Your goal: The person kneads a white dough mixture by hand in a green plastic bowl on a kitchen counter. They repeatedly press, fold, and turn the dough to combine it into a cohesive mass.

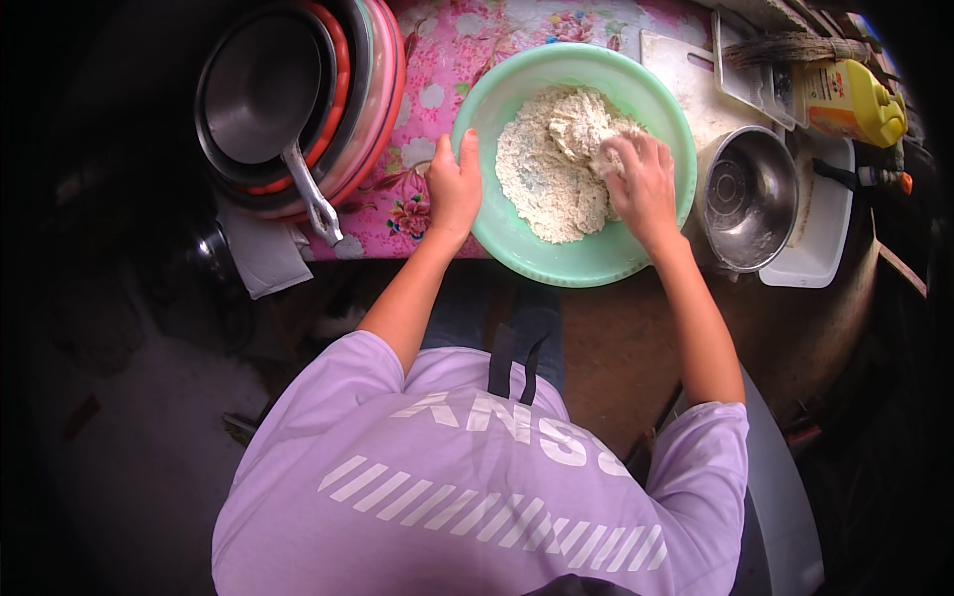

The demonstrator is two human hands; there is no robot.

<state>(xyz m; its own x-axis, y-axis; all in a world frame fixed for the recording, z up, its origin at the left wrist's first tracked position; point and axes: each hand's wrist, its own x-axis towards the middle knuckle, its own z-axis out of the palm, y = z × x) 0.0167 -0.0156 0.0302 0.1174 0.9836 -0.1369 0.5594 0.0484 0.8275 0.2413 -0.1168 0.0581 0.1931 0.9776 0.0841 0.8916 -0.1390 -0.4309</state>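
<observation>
A pale green plastic basin (574, 264) sits at the table's front edge, holding crumbly flour dough (555, 186) with loose, floury bits spread over its bottom. My left hand (455, 182) grips the basin's left rim, thumb up along the edge. Inside the basin on the right, my right hand (642, 186) has its fingers curled into a lumpy clump of the dough (581, 130). Floury residue coats those fingers, which are slightly blurred. The fingertips are partly hidden in the dough.
Left of the basin, a dark frying pan (261, 89) lies on stacked basins (391, 89). To the right stand a steel pot (749, 197), a white plastic tray (823, 231), a cutting board (678, 82), a yellow bottle (857, 104) and a bristle brush (797, 51). A floral tablecloth (432, 45) covers the table.
</observation>
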